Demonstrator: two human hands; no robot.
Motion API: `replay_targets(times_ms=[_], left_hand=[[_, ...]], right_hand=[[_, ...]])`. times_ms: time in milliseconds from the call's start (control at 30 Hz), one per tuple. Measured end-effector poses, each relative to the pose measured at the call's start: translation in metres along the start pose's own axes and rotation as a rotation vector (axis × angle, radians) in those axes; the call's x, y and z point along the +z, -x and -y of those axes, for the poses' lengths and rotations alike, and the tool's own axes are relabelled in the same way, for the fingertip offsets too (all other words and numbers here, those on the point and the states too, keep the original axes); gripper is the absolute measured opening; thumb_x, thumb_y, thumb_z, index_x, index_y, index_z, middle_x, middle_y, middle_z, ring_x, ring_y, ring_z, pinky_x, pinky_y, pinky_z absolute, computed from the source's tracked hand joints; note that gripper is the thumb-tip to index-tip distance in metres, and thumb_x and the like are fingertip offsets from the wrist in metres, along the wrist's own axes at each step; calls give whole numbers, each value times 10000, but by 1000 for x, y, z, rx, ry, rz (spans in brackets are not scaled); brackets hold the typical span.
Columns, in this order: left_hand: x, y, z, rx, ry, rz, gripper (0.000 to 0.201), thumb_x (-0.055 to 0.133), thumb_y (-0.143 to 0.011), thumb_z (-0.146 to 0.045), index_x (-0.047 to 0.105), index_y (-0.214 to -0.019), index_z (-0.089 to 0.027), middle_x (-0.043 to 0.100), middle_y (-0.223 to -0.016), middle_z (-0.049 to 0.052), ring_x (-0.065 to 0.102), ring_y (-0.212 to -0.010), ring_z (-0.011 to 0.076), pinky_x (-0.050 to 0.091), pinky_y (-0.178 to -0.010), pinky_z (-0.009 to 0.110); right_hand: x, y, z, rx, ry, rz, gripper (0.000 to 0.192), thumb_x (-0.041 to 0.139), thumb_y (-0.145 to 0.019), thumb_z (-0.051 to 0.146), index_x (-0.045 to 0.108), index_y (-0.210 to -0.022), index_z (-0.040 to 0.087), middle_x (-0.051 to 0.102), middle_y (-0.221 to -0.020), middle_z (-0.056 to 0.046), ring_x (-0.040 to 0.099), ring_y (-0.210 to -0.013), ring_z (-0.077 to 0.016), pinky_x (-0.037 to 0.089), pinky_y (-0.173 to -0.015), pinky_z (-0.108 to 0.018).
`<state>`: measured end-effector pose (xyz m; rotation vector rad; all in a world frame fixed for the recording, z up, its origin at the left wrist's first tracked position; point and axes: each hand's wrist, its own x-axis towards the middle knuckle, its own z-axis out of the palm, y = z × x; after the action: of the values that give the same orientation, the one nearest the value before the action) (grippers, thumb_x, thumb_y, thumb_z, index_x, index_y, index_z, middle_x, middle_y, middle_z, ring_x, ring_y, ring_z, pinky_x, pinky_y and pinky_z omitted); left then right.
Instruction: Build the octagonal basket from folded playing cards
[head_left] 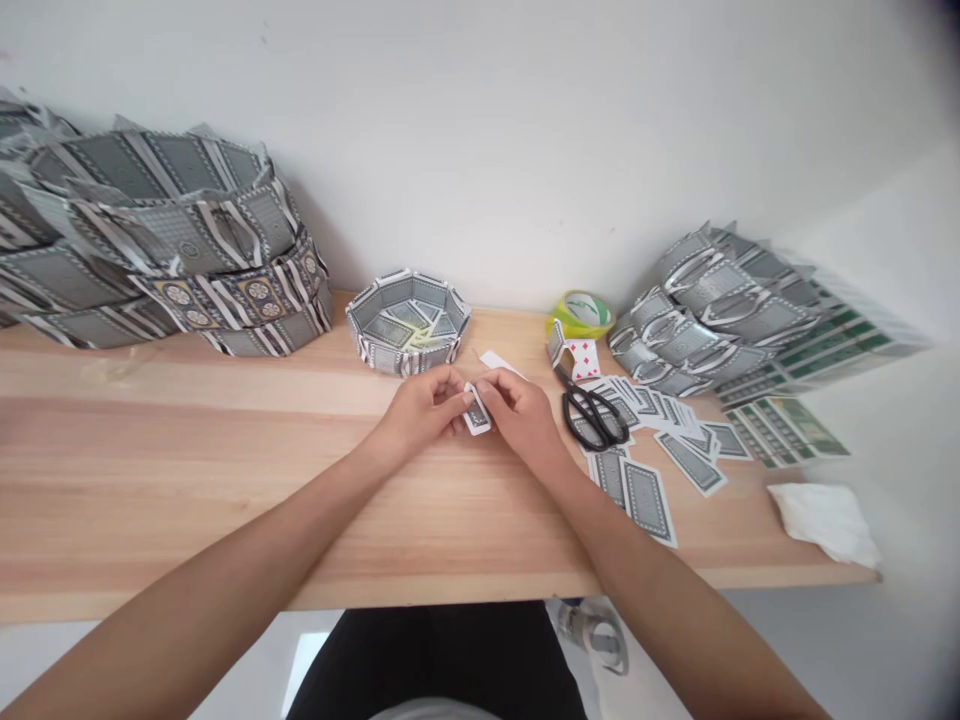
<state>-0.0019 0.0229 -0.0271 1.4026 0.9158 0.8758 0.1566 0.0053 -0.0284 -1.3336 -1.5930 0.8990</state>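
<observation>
Both hands meet at the middle of the wooden table [225, 480], just near of a small octagonal bowl [409, 322] woven from playing cards. The left hand [424, 408] and the right hand [517, 410] hold one folded card [475, 412] between them, grey patterned back upward, low over the table top. The fingers of each hand are drawn narrow, pinching the card at its left and right edges.

Just right of the right hand lies a pair of black scissors [595, 415], resting on a spread of loose cards [660, 450] that fans out toward the near right. One card with red diamonds [583, 357] stands face up beside a yellow-green roll of tape [581, 313]. Farther right, against the wall, sits a heap of folded card strips [705, 315], with printed green sheets [787, 428] and a crumpled white tissue [825, 520] near the table's right end. At the far left, large woven card bowls [165, 245] are stacked in a pile.
</observation>
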Motion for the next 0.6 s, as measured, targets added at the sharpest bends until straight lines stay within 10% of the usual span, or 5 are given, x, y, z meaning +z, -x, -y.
replay_targets(times_ms=[600], left_hand=[[2,2,-4,86,72,-62,206,656,-794,-322,532,-817,-159,547,-608,-43,511,-529,84,406,-497,195]], right_hand=[[0,-1,-1,133,-171,52,351,576,-827,512,523,-690,193,520,-530,53,470,-431,-88,352,-439,-208]])
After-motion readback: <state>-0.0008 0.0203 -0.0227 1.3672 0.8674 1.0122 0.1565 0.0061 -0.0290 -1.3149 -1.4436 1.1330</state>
